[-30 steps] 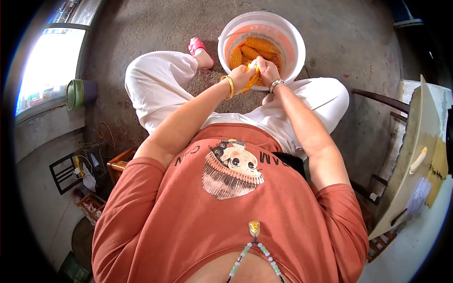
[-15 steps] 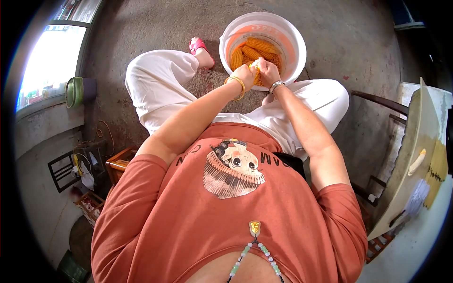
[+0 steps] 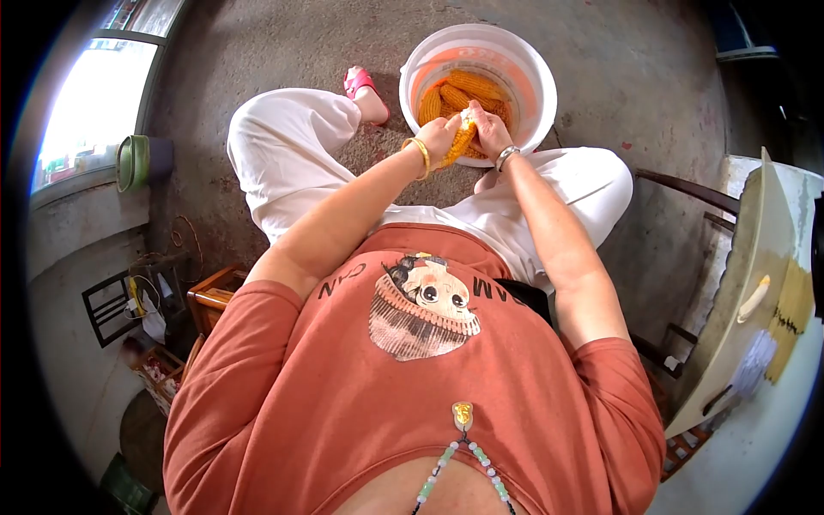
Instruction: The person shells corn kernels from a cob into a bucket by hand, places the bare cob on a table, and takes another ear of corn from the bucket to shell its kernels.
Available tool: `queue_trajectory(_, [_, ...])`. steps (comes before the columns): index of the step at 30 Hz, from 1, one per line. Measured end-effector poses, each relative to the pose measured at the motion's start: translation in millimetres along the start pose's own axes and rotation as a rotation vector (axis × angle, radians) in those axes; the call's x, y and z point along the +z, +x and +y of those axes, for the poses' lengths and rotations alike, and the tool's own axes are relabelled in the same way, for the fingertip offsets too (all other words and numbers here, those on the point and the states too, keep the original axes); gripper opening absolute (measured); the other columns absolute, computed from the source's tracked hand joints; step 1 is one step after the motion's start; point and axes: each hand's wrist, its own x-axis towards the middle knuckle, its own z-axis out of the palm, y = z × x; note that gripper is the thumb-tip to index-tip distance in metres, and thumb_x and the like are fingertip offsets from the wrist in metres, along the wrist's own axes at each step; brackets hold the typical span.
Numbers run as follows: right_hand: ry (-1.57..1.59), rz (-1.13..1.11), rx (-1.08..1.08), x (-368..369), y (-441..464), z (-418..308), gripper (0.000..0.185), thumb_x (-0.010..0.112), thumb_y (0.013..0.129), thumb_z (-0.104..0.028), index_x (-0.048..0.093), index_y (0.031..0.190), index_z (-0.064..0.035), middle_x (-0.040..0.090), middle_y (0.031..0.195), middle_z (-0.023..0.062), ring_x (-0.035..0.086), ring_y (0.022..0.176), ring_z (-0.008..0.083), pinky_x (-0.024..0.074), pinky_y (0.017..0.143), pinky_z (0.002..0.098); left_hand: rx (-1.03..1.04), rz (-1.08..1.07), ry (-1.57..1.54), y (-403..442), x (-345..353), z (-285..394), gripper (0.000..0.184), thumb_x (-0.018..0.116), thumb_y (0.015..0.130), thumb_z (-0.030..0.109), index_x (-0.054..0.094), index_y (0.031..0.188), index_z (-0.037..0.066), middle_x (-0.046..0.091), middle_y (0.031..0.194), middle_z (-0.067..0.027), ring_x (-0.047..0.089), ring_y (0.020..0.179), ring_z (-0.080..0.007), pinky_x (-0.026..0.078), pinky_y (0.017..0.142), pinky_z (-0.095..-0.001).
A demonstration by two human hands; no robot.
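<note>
A yellow corn cob (image 3: 462, 144) is held between both hands over the near rim of a white bucket (image 3: 542, 81); its tip is pale. My left hand (image 3: 439, 136) is closed round the cob's left side. On the other side, my right hand (image 3: 490, 135) has its fingers wrapped on the cob close to the pale end. Several whole yellow cobs (image 3: 472, 84) lie inside the bucket, with loose kernels under and beside them. The fingertips of both hands are partly hidden.
My legs in white trousers (image 3: 292, 142) flank the bucket, with a pink sandal (image 3: 359, 83) at its left. At the right stands a table (image 3: 730, 318) with a pale cob (image 3: 754, 299) on it. A wooden stool (image 3: 215, 296) is at the left.
My left hand moved in toward the right hand, then back left, uncovering more of the cob. The fingers of my right hand have shifted slightly on it.
</note>
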Motion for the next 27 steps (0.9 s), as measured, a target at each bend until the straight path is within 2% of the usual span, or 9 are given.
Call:
queue_trajectory(2, [0.025,-0.152,0.118,-7,-7,-17,0.052,0.046,0.090,-0.054,0.063,0.094,-0.0058,0.055,0.068,-0.0017,0.049,0.056,0.0072,0.0397,0.051,0.0201,-0.044,-0.024,-0.053,-33,-2,30,0.037,0.059,0.087,0.038,0.054,0.096,0.003,0.056,0.072,-0.0052,0.054,0.054,-0.0139,0.038,0.038,-0.0276])
queue_trajectory(5, [0.178,-0.183,-0.037,2,1,-5,0.054,0.047,0.089,-0.057,0.061,0.101,-0.0058,0.053,0.067,-0.0027,0.044,0.052,0.0054,0.0349,0.046,0.0195,0.044,-0.190,-0.040,-31,-13,22,0.036,0.072,0.078,0.029,0.053,0.094,0.003,0.055,0.073,-0.0033,0.053,0.054,-0.0118,0.037,0.038,-0.0253])
queue_trajectory(6, [0.100,-0.299,0.000,-6,-1,-7,0.056,0.049,0.088,-0.057,0.059,0.106,-0.0050,0.054,0.074,-0.0026,0.043,0.056,0.0034,0.0350,0.049,0.0182,0.028,-0.229,-0.119,-31,-15,20,0.033,0.074,0.075,0.020,0.052,0.093,0.004,0.054,0.070,-0.0023,0.051,0.051,-0.0111,0.037,0.039,-0.0243])
queue_trajectory(9, [0.078,-0.314,0.023,-5,2,-5,0.055,0.051,0.088,-0.056,0.059,0.108,-0.0055,0.054,0.078,-0.0025,0.044,0.061,0.0026,0.0371,0.053,0.0169,0.054,-0.366,-0.102,-30,-24,18,0.031,0.072,0.075,0.017,0.052,0.094,0.003,0.054,0.069,-0.0026,0.051,0.049,-0.0115,0.037,0.038,-0.0248])
queue_trajectory(15, [0.037,-0.229,0.059,-4,-4,-12,0.056,0.048,0.088,-0.058,0.059,0.108,-0.0062,0.054,0.079,-0.0019,0.046,0.066,0.0025,0.0396,0.057,0.0160,0.059,-0.241,0.030,-30,-15,21,0.034,0.069,0.072,0.015,0.050,0.096,0.001,0.053,0.065,-0.0044,0.050,0.046,-0.0126,0.036,0.036,-0.0260])
queue_trajectory(21, [-0.264,-0.192,-0.162,-8,8,3,0.065,0.036,0.091,-0.060,0.059,0.107,-0.0014,0.062,0.091,0.0077,0.056,0.084,0.0163,0.0444,0.079,0.0270,0.004,-0.160,0.086,-29,-7,24,0.038,0.068,0.071,0.015,0.048,0.099,0.000,0.053,0.062,-0.0066,0.051,0.045,-0.0136,0.035,0.034,-0.0278])
queue_trajectory(24, [-0.368,-0.131,-0.141,-7,3,-5,0.067,0.034,0.092,-0.059,0.058,0.108,0.0016,0.064,0.099,0.0132,0.058,0.095,0.0230,0.0412,0.088,0.0308,-0.017,-0.107,0.097,-26,-1,22,0.039,0.068,0.070,0.015,0.048,0.101,0.001,0.053,0.063,-0.0072,0.051,0.045,-0.0140,0.035,0.033,-0.0282])
queue_trajectory(27, [-0.363,-0.124,-0.125,-6,3,-4,0.068,0.034,0.092,-0.059,0.057,0.111,0.0022,0.063,0.106,0.0154,0.058,0.098,0.0242,0.0415,0.088,0.0314,-0.026,-0.077,0.113,-27,2,22,0.040,0.068,0.070,0.015,0.048,0.101,0.001,0.054,0.064,-0.0075,0.052,0.045,-0.0142,0.036,0.034,-0.0284])
